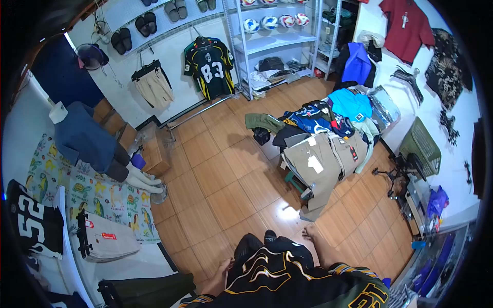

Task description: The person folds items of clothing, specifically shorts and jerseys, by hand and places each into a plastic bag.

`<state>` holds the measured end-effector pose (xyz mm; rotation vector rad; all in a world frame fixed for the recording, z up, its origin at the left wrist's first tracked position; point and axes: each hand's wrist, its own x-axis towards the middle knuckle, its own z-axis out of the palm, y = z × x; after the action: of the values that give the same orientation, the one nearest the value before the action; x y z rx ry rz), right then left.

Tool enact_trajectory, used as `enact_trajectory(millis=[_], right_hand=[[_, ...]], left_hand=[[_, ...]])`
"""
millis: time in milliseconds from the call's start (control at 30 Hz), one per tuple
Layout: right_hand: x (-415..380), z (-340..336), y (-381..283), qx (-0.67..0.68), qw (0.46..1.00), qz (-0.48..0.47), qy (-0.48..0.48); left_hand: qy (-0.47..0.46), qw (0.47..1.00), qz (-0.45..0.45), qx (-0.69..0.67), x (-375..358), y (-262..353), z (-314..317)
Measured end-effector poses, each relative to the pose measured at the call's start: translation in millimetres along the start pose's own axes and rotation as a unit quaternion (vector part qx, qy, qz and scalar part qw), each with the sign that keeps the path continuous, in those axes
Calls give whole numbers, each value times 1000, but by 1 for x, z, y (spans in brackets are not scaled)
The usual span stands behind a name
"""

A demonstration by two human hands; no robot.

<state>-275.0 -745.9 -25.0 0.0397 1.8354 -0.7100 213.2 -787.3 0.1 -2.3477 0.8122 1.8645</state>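
The right hand [309, 233] hangs beside the body with its fingers loosely spread, grasping nothing, near the drooping end of the beige trousers [322, 179] but apart from them. The left hand [224, 266] is by the dark jersey [287, 280] the person wears; its fingers look bent, but I cannot tell whether they grip anything.

The trousers lie at the near end of a heap of garments, one leg falling over the edge towards the floor [226, 169], probably because they are laid out longer than what bears them (a green support [294, 181] shows beneath, the rest hidden). Their pale tags [314, 163] face up, which makes them easy to see. The bright blue shirt [350, 103] sits bunched farther back, seemingly just dropped there.

On the wall, the jersey numbered 83 [209, 69] hangs spread, likely so its front reads clearly. Balls [269, 22] line a rack [277, 43], presumably for display.
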Motion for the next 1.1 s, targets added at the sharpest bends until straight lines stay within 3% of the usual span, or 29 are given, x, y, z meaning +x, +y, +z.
enact_trajectory(millis=[100, 267, 333, 367, 433, 533, 567, 633, 700, 767, 833, 900, 1100], right_hand=[[29, 19, -81, -47, 997, -65, -23], [30, 63, -173, -16, 996, -85, -18], [59, 75, -185, -20, 996, -80, -46], [57, 77, -195, -4, 998, -58, -38], [53, 78, -205, 20, 999, -22, -12], [92, 67, -183, 54, 998, 40, 8], [74, 67, -194, 36, 996, 78, 20], [45, 67, -213, 51, 993, 104, 32], [54, 68, -210, 65, 991, 113, 40], [47, 70, -208, 75, 988, 130, 48], [39, 80, -225, 86, 987, 118, 59], [30, 92, -243, 78, 989, 110, 61], [55, 96, -273, 65, 990, 128, 7]], left_hand=[[14, 1000, 14, -8, 5, 43, 8], [29, 999, 37, -14, 39, 104, 11], [-31, 989, 134, 53, 89, 118, 6], [-32, 989, 136, 54, 101, 138, 5], [7, 997, 73, 9, 116, 179, -1], [42, 999, 15, 3, 91, 286, -19], [37, 999, 17, 8, 121, 308, -23], [-102, 994, 41, -23, 201, 339, -34], [-55, 983, 175, 1, 197, 402, -30], [-119, 983, 136, -33, 222, 457, -31], [-64, 985, 134, -88, 198, 518, -10], [-132, 980, 145, -36, 210, 565, -3], [-142, 980, 139, 32, 202, 676, 37]])
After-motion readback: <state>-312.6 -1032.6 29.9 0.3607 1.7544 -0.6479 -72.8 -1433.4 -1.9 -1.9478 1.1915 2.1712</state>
